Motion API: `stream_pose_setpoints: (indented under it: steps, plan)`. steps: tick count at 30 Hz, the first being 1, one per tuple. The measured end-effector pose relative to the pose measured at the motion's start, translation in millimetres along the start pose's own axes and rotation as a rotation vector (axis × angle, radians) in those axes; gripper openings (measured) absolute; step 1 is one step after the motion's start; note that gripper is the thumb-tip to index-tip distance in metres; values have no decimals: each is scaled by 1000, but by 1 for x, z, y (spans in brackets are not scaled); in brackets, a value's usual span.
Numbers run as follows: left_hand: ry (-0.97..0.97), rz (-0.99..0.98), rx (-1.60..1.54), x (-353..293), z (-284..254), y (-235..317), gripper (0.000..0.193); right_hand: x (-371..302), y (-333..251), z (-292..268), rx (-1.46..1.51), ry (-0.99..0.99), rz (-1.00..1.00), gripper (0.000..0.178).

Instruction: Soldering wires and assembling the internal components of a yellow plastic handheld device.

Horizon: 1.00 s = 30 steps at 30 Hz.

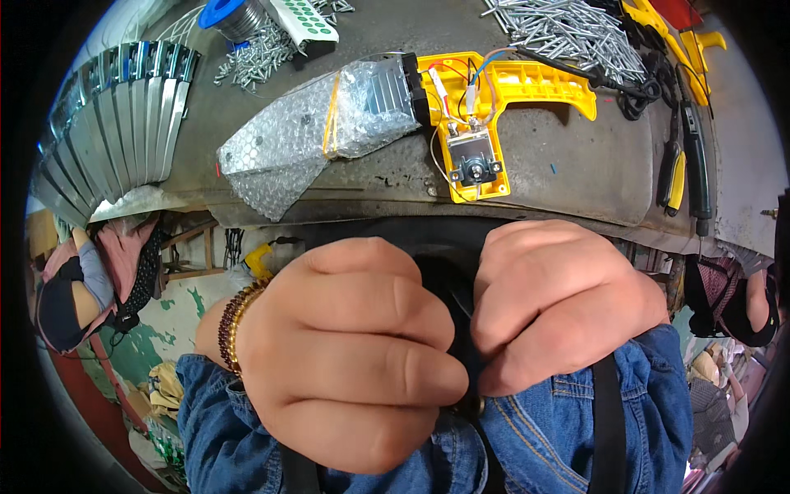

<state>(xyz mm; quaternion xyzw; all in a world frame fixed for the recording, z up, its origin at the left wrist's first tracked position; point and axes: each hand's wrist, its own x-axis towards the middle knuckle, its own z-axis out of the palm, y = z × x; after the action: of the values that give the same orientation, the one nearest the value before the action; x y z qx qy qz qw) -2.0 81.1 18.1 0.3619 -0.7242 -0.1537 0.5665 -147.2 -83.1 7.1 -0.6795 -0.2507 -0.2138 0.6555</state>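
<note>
though the left hand [362, 346] and right hand [564, 305] were curled close together, i could not tell whether they gripped anything; the yellow shell [520, 84] lay open on the bench [580, 169] beyond, where a snagging finger could have tugged its wires [471, 99] loose.

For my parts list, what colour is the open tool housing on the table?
The open tool housing is yellow, seen best in the head view.

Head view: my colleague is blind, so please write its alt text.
A person's left hand and right hand, both curled, sit close together over blue denim clothing. Beyond, a workbench holds an open, wired yellow housing joined to a bubble-wrapped part, plus loose screws.
</note>
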Motion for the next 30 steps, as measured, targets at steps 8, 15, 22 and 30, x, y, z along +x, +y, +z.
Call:
stream_pose_setpoints:
  steps: [8, 15, 22, 30]
  plan:
    - [14, 22, 45, 0, 3, -2, 11, 7, 5, -4, 24, -81, 32, 14]
    - [-44, 19, 115, 2, 2, 4, 10, 9, -1, -5, -61, -202, 65, 14]
    - [-126, -10, 145, 1, -2, 7, 14, 9, -15, -4, -165, -269, 175, 25]
    - [190, -426, 438, -10, -35, -23, 27, 16, -17, -59, -881, -133, 190, 31]
